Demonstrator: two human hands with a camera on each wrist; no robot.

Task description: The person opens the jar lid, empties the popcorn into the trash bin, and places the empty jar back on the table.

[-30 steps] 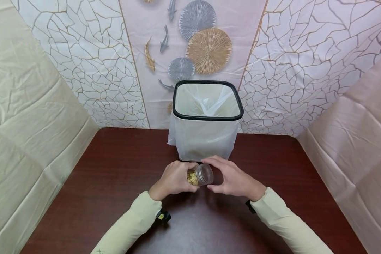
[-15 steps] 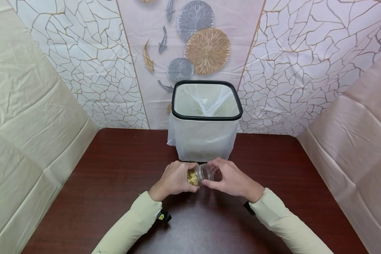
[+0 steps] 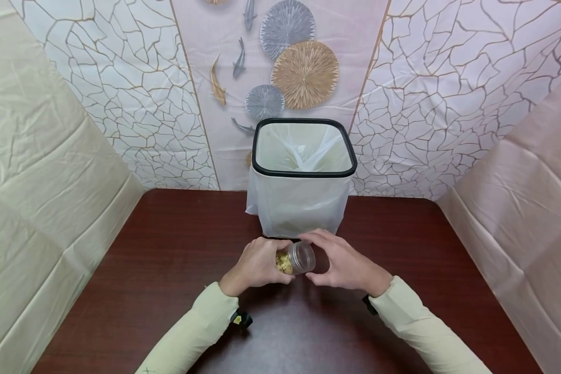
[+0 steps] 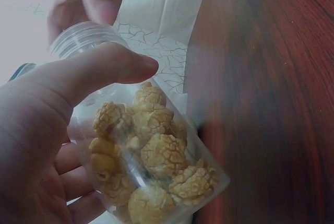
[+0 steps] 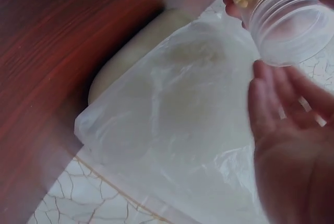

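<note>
Pointing its ringed end [image 3: 303, 257] at the right hand [image 3: 348, 264], spread and apparently holding nothing, the clear jar [image 3: 294, 258] lies crosswise before the bin [image 3: 303, 205], gripped by the left hand [image 3: 258, 263].

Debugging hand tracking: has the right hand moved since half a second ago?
Yes, slightly: against the bin in the head view, the right hand has spread, its thumb shifting right and toward the wearer.
</note>
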